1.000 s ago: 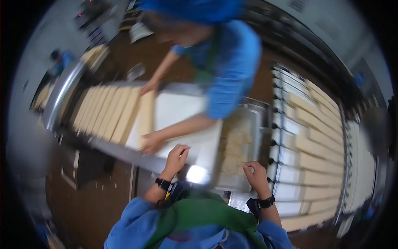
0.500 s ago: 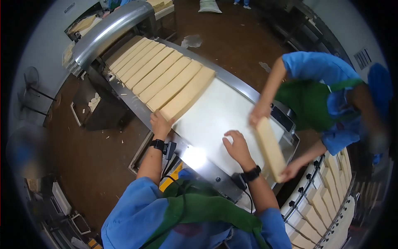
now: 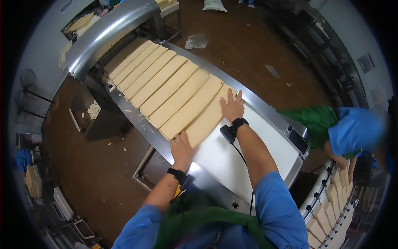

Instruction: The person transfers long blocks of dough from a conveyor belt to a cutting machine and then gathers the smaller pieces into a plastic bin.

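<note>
Long pale yellow slabs (image 3: 163,85) lie side by side on a white conveyor belt (image 3: 248,153). At the near end of this row, the last slab (image 3: 207,118) sits between my two hands. My left hand (image 3: 181,150) rests against its closer end, fingers spread over the edge. On the far end lies my right hand (image 3: 232,108), its fingers stretched apart on top. Both palms press at the slab without wrapping round it. Each wrist wears a black strap with a small device.
A metal hood (image 3: 112,35) arches over the belt's far end. At right, a co-worker (image 3: 356,128) bends over a curved rack (image 3: 317,193) of more slabs. A control panel (image 3: 297,139) sits on the belt frame. Scraps fill a bin (image 3: 93,110) on the left.
The slab that the co-worker held over the belt now lies at the row's end, under my hands. My right hand has moved forward onto it. The co-worker has turned to the rack.
</note>
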Tool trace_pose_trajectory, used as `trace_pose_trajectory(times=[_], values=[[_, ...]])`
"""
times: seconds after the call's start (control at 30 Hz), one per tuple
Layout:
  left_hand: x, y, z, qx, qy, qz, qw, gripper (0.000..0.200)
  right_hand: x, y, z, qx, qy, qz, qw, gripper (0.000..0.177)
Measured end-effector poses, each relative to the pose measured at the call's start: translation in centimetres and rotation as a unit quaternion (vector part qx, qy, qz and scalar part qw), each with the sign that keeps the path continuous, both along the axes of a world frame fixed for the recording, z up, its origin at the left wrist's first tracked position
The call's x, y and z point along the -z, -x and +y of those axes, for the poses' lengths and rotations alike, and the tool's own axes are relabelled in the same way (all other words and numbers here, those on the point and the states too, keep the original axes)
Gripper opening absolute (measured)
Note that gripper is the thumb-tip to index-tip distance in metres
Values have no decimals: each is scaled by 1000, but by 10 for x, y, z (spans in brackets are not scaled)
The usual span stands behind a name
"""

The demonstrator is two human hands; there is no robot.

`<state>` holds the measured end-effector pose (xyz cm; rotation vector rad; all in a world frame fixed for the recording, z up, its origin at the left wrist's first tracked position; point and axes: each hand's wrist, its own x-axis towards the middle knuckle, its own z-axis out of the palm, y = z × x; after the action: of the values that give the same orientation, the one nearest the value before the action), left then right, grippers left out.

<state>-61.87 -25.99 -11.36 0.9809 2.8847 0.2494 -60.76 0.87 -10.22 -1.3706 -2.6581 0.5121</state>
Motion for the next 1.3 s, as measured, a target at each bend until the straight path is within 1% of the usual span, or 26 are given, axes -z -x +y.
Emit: trace_pose_trajectory(times=[0.1,0.17,0.23,0.3,0.37,0.4,0.43,0.53,0.57,0.63,0.67,0.7,0.77,0.8,0.83,0.9,0.97,1.03,1.07,1.1,1.13,1.17,1.2,1.23,1.27,1.3], values=[[-1,0,2,12,-6,-13,1000,92,-1,30,9,11,25,-28,999,74],[-2,-1,4,9,-3,-13,1000,93,-3,39,7,33,76,-71,994,76],[7,-2,5,18,-7,1,1000,92,-3,35,0,43,40,-71,996,76],[10,-4,4,35,-18,15,999,91,-12,22,1,89,84,-66,990,72],[4,-7,3,47,-45,-36,997,88,-16,-6,4,135,64,-48,988,73],[-7,-11,5,55,-44,-105,992,84,-22,-25,3,163,72,-32,984,77],[-19,-20,9,71,-48,-106,991,84,-25,-45,4,190,81,-14,978,80],[-37,-56,13,149,-82,-294,941,82,-45,-131,12,283,82,-6,956,92],[-39,-67,15,165,-80,-295,938,82,-50,-162,15,317,94,-16,944,93],[-54,-92,22,255,-100,-480,834,82,-60,-217,16,366,82,-4,927,94],[-67,-108,24,296,-52,-466,832,83,-64,-245,14,403,70,8,913,94],[-72,-126,28,325,-41,-468,821,83,-66,-272,9,433,64,11,899,94],[-78,-165,39,291,41,-395,871,83,-64,-316,-4,441,62,75,892,94],[-61,-183,39,291,-7,-370,882,83,-58,-341,-10,456,46,107,882,93],[-60,-196,37,331,3,-370,868,83,-55,-365,-20,471,28,139,871,92],[-62,-224,41,355,-117,-295,880,80,-59,-419,-43,510,-4,191,839,88],[-79,-260,46,403,-130,-305,853,80,-90,-477,-79,561,-18,227,796,83],[-100,-301,45,432,-142,-316,833,80,-117,-541,-118,606,-86,235,755,81],[-111,-322,46,476,-167,-317,804,79,-107,-583,-136,634,-120,202,737,81],[-121,-343,46,515,-192,-317,773,78,-128,-614,-160,660,-117,205,713,81],[-130,-366,44,554,-206,-306,747,76,-125,-654,-182,664,-164,198,702,80],[-141,-388,41,567,-202,-307,737,76,-141,-680,-206,704,-139,209,664,81],[-151,-409,38,615,-211,-321,689,75,-157,-703,-229,741,-113,221,625,82],[-161,-429,33,658,-220,-334,638,73,-155,-736,-250,767,-102,194,604,86],[-174,-448,30,678,-187,-365,610,72,-158,-766,-268,786,-89,182,584,86],[-177,-465,24,685,-187,-363,603,72,-146,-798,-289,791,-87,153,585,87]])
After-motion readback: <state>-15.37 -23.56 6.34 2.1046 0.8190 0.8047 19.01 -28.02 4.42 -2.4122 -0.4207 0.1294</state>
